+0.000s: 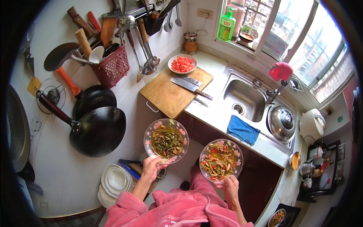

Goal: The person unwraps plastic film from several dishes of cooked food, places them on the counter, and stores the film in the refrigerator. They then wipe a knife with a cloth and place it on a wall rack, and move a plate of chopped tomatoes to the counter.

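Observation:
My left hand [152,168] grips the near rim of a glass plate with pink flowers [186,132], which bears a cooked dish of green vegetable strips [166,141]. In my right hand [229,185] is the rim of a second flowered glass plate [239,153], with cut green stalks and red pepper pieces [218,163] on it. Both plates are held apart, in front of the counter's edge. Beyond them a cleaver [185,82] lies on a wooden cutting board [161,98], next to a white bowl of chopped red pieces [182,64].
The board's corner juts past the counter edge. Right of it are a steel sink [244,96], a blue cloth [243,129] and a domed steel lid [281,123]. Black woks [97,132] hang on the left wall. White plastic baskets [116,180] stand low at the left.

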A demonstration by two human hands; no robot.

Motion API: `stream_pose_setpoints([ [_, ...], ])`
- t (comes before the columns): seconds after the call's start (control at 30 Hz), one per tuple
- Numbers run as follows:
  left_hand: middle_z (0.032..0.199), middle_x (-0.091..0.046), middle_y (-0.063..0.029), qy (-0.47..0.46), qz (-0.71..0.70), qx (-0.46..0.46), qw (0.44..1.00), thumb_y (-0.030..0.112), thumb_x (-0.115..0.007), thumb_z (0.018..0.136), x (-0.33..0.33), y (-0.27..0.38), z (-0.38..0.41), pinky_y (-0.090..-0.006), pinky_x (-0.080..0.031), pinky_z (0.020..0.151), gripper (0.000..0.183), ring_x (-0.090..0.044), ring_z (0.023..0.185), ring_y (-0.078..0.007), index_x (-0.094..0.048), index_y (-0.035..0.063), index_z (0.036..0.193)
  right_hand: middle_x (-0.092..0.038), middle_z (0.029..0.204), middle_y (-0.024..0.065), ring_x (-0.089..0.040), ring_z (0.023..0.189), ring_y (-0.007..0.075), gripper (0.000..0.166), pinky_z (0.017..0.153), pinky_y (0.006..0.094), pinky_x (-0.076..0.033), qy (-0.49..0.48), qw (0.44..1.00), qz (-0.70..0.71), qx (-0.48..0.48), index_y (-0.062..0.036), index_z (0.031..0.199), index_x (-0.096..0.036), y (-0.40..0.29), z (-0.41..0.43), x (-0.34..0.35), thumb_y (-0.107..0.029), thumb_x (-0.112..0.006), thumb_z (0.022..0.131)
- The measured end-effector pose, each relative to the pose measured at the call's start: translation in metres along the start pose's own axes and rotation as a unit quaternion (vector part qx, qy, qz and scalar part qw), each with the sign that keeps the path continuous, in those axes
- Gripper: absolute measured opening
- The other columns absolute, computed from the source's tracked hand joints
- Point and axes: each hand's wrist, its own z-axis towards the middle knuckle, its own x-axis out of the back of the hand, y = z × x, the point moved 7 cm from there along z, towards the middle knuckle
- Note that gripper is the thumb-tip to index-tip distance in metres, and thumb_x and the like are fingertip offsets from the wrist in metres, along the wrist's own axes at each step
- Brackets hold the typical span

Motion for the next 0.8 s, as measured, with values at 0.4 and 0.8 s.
stream_pose_setpoints([
  [0.4,0.092,-0.065,-0.0219,0.073,-0.050,-0.035,0.995,0.004,-0.046,0.084,0.006,0.064,0.167,-0.0334,-0.057,0.067,0.017,-0.068,0.079,-0.0285,-0.055,-0.0064,0.094,-0.064,0.086,0.0250,-0.068,0.075,0.0301,0.016,0.060,0.0303,-0.056,-0.118,0.989,-0.068,-0.058,0.0032,0.091,-0.043,-0.078,0.154,-0.086,-0.013,-0.041,0.093],
  [0.8,0.097,-0.064,-0.0220,0.102,-0.038,-0.005,0.994,0.004,-0.046,0.084,0.016,0.093,0.271,-0.0345,-0.055,0.073,0.018,-0.066,0.087,-0.0303,-0.056,-0.0067,0.096,-0.064,0.086,0.0251,-0.068,0.075,0.0297,0.021,0.061,0.0300,-0.057,-0.144,0.983,-0.092,-0.074,0.0044,0.093,-0.042,-0.098,0.235,-0.150,-0.016,-0.039,0.095],
])
